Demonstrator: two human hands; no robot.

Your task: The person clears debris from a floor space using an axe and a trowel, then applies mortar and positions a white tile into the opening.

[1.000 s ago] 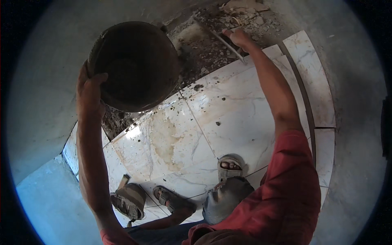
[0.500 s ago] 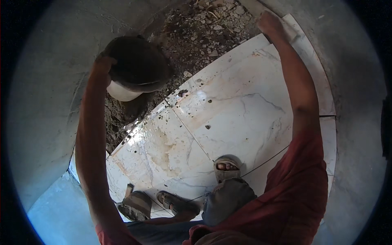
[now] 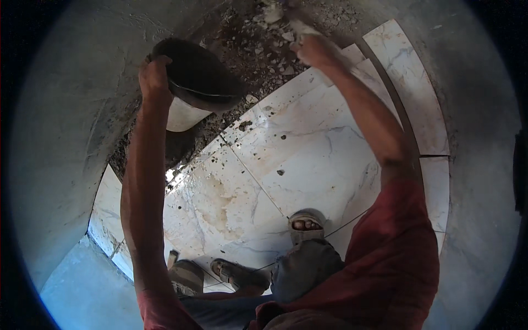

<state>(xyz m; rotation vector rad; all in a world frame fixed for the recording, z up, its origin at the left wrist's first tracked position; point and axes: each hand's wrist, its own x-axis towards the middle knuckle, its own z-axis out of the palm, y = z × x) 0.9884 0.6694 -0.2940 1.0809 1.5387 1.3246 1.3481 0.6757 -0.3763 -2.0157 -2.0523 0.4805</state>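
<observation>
Gripping the bucket (image 3: 195, 82) rim, the left hand (image 3: 155, 77) holds it over rubble (image 3: 258, 49); the right hand (image 3: 314, 50) closes around a pale lump (image 3: 300, 28).

This is a room under building work, a floor being tiled; large white marble tiles (image 3: 308, 159) cover part of the floor, beyond them lies bare rubble and mortar (image 3: 258, 49); the grey plaster walls (image 3: 71, 126) are unpainted.

A dark, round pan (image 3: 198, 80) with a pale underside — tilted, gripped at its rim by the left hand (image 3: 155, 77) — hangs over rubble (image 3: 258, 52) beside white marble floor tiles (image 3: 308, 159).
</observation>
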